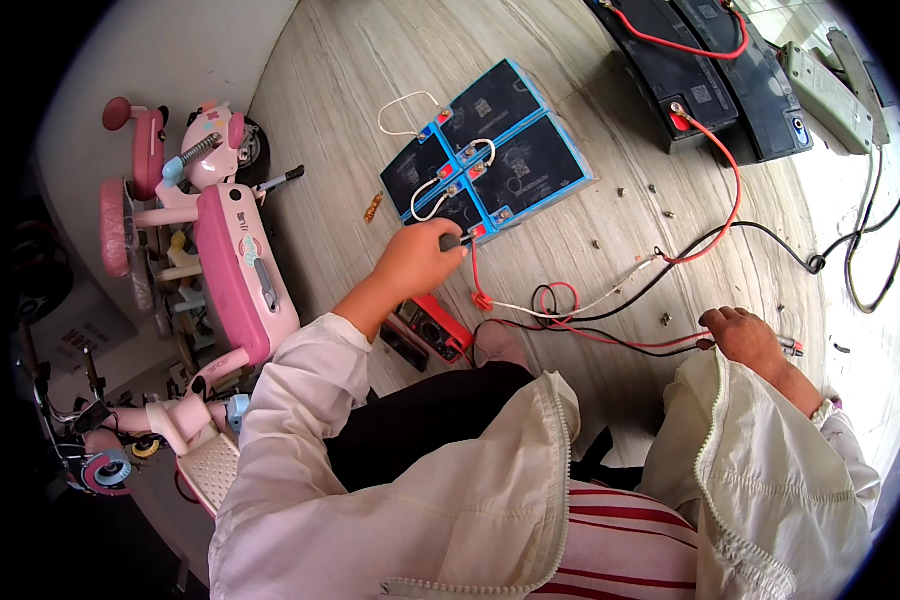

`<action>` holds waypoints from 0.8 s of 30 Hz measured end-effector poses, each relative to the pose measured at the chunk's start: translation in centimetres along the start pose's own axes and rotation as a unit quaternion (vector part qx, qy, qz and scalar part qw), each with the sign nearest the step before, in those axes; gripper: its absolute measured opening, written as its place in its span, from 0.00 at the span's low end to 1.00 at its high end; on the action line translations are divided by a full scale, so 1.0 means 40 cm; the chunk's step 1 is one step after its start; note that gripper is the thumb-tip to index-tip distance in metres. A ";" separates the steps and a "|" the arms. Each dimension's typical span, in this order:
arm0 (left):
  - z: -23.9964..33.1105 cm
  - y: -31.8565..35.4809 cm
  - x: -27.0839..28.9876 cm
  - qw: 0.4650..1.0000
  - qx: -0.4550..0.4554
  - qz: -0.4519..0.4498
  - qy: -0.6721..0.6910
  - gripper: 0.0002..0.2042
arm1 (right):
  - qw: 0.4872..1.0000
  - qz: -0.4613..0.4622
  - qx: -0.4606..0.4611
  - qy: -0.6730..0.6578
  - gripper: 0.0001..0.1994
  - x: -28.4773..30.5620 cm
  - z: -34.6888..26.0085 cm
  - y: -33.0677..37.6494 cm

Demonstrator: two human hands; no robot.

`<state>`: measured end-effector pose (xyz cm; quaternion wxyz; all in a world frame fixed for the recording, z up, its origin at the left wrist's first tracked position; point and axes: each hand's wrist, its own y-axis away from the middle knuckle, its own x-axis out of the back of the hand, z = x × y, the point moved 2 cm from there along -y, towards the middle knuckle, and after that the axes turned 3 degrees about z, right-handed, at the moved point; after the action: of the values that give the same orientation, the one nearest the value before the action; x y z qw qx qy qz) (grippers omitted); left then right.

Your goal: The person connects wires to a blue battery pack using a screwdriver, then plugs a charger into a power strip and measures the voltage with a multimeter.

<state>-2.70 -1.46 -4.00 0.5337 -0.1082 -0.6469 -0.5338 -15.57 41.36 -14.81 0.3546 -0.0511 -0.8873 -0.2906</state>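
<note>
The left hand (417,258) grips a black-handled tool (452,241); just beyond that grip lie 4 black batteries (490,140) edged in blue, linked by white wires (425,195). Below it sits a red meter (432,327). The right hand (740,332) grips red and black leads (630,343). The sleeves (300,400) are cream.

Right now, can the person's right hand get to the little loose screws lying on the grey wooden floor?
Probably yes. The right hand rests on the red and black wires, and one small screw lies just beside it on the bare floor, with nothing between them.
</note>
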 end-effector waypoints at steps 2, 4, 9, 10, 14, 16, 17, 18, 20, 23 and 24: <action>-0.016 -0.018 -0.011 0.968 0.157 -0.059 0.188 0.16 | 1.000 -0.005 -0.004 0.003 0.15 0.002 -0.002 0.004; -0.025 -0.022 -0.022 0.930 0.225 -0.088 0.278 0.16 | 1.000 -0.005 -0.005 0.005 0.15 0.000 -0.001 0.006; -0.029 -0.022 -0.018 0.989 0.078 -0.045 0.115 0.17 | 1.000 -0.001 -0.002 0.008 0.15 0.001 -0.004 0.004; -0.026 -0.021 -0.017 0.991 0.072 -0.042 0.100 0.16 | 1.000 -0.001 0.000 0.009 0.15 -0.002 -0.002 0.001; -0.019 -0.018 -0.014 0.999 0.028 -0.023 0.032 0.16 | 1.000 -0.004 0.006 0.011 0.15 0.005 -0.009 -0.010; -0.011 -0.020 -0.010 1.000 0.010 -0.025 -0.007 0.16 | 1.000 -0.004 0.006 0.007 0.15 0.003 -0.006 -0.011; -0.003 -0.019 -0.005 0.999 0.010 -0.034 -0.027 0.15 | 1.000 -0.004 0.006 0.005 0.15 0.001 -0.004 -0.012; 0.002 -0.017 -0.001 0.998 0.011 -0.043 -0.047 0.15 | 1.000 -0.004 0.006 0.000 0.15 -0.001 -0.002 -0.013; -0.009 -0.014 -0.004 0.995 -0.040 -0.035 -0.082 0.15 | 1.000 -0.005 0.008 -0.010 0.15 -0.005 0.003 -0.017; -0.005 -0.013 0.002 0.980 -0.126 -0.029 -0.149 0.14 | 1.000 -0.013 0.002 -0.011 0.15 0.002 -0.001 -0.017; -0.003 -0.013 0.005 0.972 -0.154 -0.028 -0.175 0.14 | 1.000 -0.014 0.003 -0.011 0.15 0.000 0.000 -0.019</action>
<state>-3.07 -1.86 -4.16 0.3741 -0.2624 -0.6433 -0.6144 -15.79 40.74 -15.19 0.3406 -0.0408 -0.8928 -0.2920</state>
